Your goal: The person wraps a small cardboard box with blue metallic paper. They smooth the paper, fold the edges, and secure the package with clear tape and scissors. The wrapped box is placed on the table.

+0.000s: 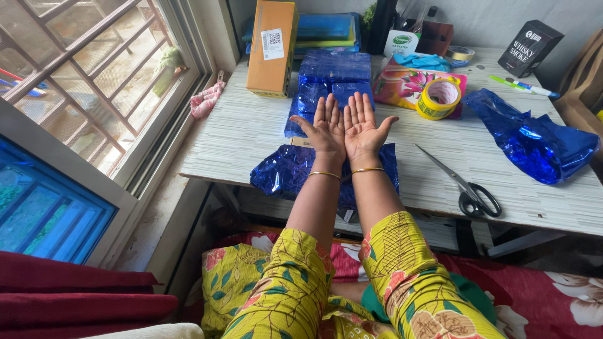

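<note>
Both palms are turned up and flat over the table (251, 135), the left hand (326, 129) and the right hand (364, 129) touching along their inner edges, fingers spread, holding nothing. Right under them lies the blue foil-wrapped parcel (333, 78), with a loose sheet of blue foil (282, 172) spilling over the near table edge beneath the wrists.

The parcel's long axis seems to run away from the person, toward the orange box (272, 47), though the hands cover its near end, so I can't be sure where it stops.

What worries me is that overhanging sheet: a forearm dragging back could likely pull it off the edge. The scissors (468, 188) lie near the right hand (blades pointing up-left, toward the foil), so a careless sweep could snag or tear the wrap.
</note>
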